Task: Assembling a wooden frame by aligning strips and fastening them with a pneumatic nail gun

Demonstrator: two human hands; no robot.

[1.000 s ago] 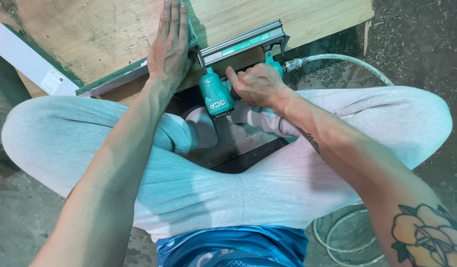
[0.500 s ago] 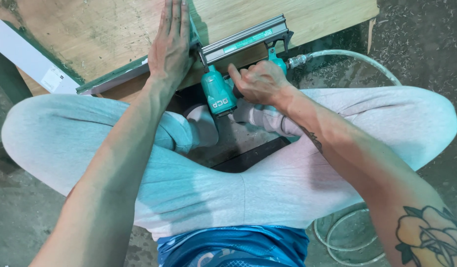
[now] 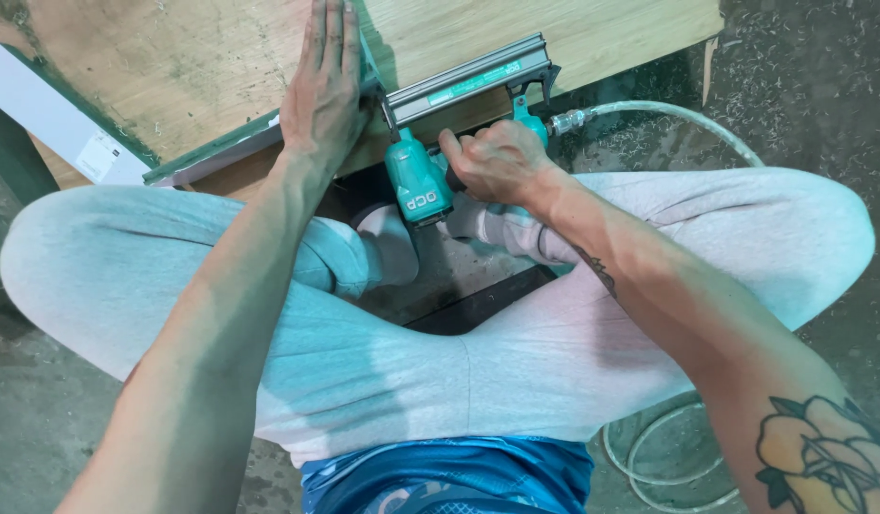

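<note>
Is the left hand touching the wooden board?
Touching. The head view shows the left hand lying flat, palm down, on the wooden board, with no gap visible beneath the fingers.

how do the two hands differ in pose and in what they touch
The left hand lies flat and open, fingers straight, pressing on the wooden board; the right hand is curled shut around the handle of the green nail gun. The left holds nothing; the right grips a tool. Both are bare and meet at the board's near edge.
</note>
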